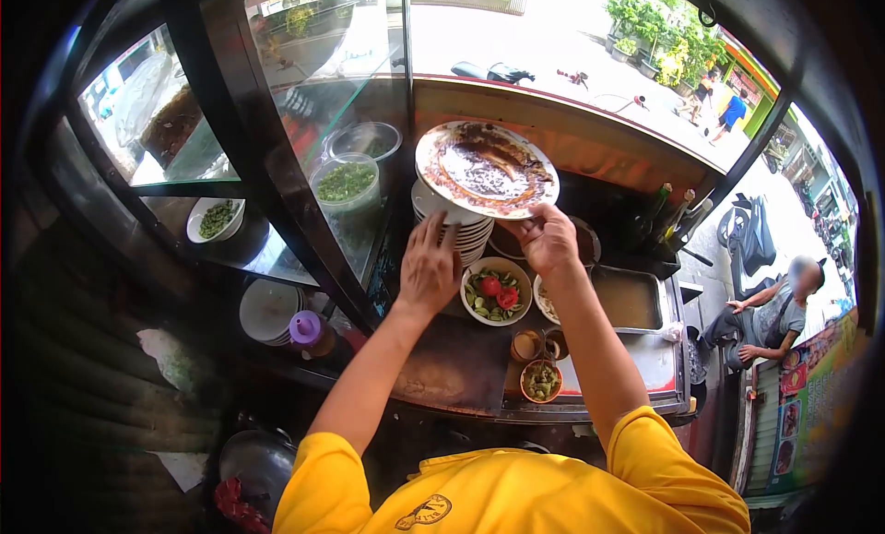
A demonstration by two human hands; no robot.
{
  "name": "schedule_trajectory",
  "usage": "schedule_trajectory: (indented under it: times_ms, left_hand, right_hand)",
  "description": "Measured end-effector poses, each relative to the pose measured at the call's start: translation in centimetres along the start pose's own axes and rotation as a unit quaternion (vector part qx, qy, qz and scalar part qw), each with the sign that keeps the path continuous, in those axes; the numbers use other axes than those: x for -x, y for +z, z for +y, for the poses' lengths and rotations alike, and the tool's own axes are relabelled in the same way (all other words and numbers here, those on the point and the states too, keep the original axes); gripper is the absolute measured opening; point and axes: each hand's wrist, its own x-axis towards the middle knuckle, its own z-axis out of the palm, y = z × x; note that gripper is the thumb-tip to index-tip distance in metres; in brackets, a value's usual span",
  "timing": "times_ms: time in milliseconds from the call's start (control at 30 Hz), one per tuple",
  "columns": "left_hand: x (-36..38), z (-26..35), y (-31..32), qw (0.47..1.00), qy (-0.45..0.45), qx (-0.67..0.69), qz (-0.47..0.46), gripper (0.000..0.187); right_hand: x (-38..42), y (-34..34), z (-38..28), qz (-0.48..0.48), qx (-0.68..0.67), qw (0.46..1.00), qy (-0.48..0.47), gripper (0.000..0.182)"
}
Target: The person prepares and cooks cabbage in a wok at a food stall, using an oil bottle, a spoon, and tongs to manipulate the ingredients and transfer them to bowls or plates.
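A white plate (442, 135) smeared with dark brown sauce is held tilted above the counter. My right hand (550, 245) grips its near right rim, thumb on top and the fingers mostly hidden beneath. My left hand (430, 268) has its fingers stretched out and apart at the left side of a stack of white plates (473, 240), below the sauced plate. Close by the stack stands a bowl of sliced cucumber and tomato (498, 292). A small bowl of green pickles or chillies (541, 381) sits nearer me, beside two glasses (526, 346).
Left of the stack, tubs of chopped greens (347, 183) stand by the glass case. A metal tray of liquid (629, 299) and bottles (659, 205) are on the right. A purple-capped bottle (307, 328) stands lower left. A person (774, 311) sits outside.
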Motion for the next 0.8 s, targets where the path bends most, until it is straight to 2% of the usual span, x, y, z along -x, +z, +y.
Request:
schedule_trajectory:
  times_ms: [67,133,167,200,267,300,333,400,533,600,700,800]
  left_hand:
    - [-1.4,-1.2,1.3,0.999,0.007,-0.033,0.003,0.036]
    - [-2.2,-2.5,2.4,0.992,0.018,-0.060,-0.110,0.036]
    - [-2.8,-3.0,2.5,0.977,-0.001,-0.069,-0.204,0.029]
    - [-3.2,-3.5,2.7,0.977,0.004,-0.067,-0.202,0.029]
    - [-4.0,-4.7,3.2,0.957,0.031,-0.069,-0.280,0.017]
    - [-4.5,-4.7,2.5,0.971,0.070,-0.010,-0.227,0.015]
    - [-5.0,-4.3,2.1,0.971,0.075,-0.011,-0.226,0.015]
    - [-5.3,-3.5,1.1,0.977,0.032,0.000,-0.213,0.014]
    - [-5.1,-2.4,-0.2,0.988,0.027,-0.029,-0.150,0.008]
    - [-4.2,-1.2,-2.1,0.992,0.078,-0.016,-0.093,0.005]
    - [-1.7,1.2,-5.5,0.991,0.111,0.001,-0.075,0.004]
    - [2.5,3.2,-7.6,0.989,0.109,0.025,-0.101,0.003]
  right_hand:
    - [0.4,0.9,-1.6,-0.023,-0.002,1.000,-0.004,0.036]
    - [0.7,1.5,-3.0,-0.023,0.013,1.000,-0.014,0.036]
    - [0.8,1.7,-3.6,-0.022,0.014,0.999,-0.020,0.036]
    - [0.9,1.9,-4.1,-0.019,0.016,1.000,-0.013,0.036]
    - [0.8,2.2,-5.0,-0.019,0.016,1.000,-0.012,0.036]
    - [0.7,2.3,-5.3,-0.022,0.013,1.000,-0.001,0.036]
    - [0.7,2.4,-5.5,-0.026,0.011,1.000,0.010,0.036]
    - [0.7,2.8,-5.7,-0.026,0.008,1.000,0.005,0.036]
    - [0.2,3.6,-5.5,-0.025,0.011,1.000,-0.002,0.036]
    - [0.0,4.1,-5.3,-0.024,0.011,1.000,0.001,0.036]
    - [-0.6,3.6,-4.7,-0.027,0.017,0.999,0.022,0.035]
    - [-0.8,3.0,-3.3,-0.032,0.045,0.998,0.040,0.034]
